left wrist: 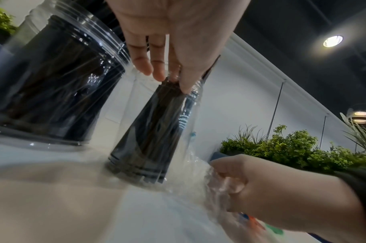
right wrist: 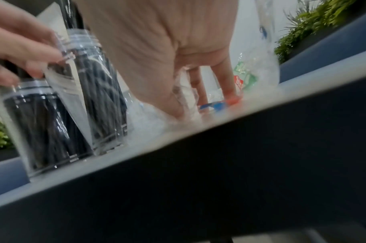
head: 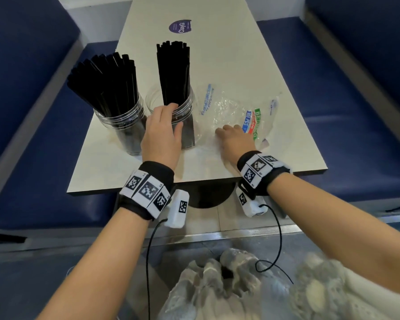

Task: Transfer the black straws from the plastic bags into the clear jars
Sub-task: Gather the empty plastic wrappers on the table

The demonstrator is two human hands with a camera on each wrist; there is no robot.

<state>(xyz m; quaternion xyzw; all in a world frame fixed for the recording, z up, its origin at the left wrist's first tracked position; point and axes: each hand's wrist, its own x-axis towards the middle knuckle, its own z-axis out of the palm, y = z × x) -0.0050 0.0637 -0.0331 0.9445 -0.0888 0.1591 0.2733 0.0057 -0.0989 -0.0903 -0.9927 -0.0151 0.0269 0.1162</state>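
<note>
Two clear jars stand on the white table (head: 217, 54), each holding black straws. The left jar (head: 123, 125) (left wrist: 53, 82) (right wrist: 36, 128) is packed with fanned-out straws (head: 104, 82). The right jar (head: 187, 105) (left wrist: 157, 131) (right wrist: 94, 98) holds an upright bundle of straws (head: 173, 70). My left hand (head: 169, 116) (left wrist: 167, 65) (right wrist: 25, 47) touches the near side of the right jar's neck, its fingers nearly straight. Just right of that jar, my right hand (head: 231, 135) (left wrist: 250, 185) (right wrist: 157, 57) clutches a crumpled clear plastic bag (head: 226, 107) (left wrist: 190, 172) (right wrist: 257, 70) lying flat, with no straws visible in it.
Blue padded benches (head: 356, 112) flank the table on both sides. A purple round sticker (head: 180, 26) sits at the table's far end. The table's near edge (head: 194, 181) runs just behind both wrists. Green plants (left wrist: 292, 148) line the wall beyond.
</note>
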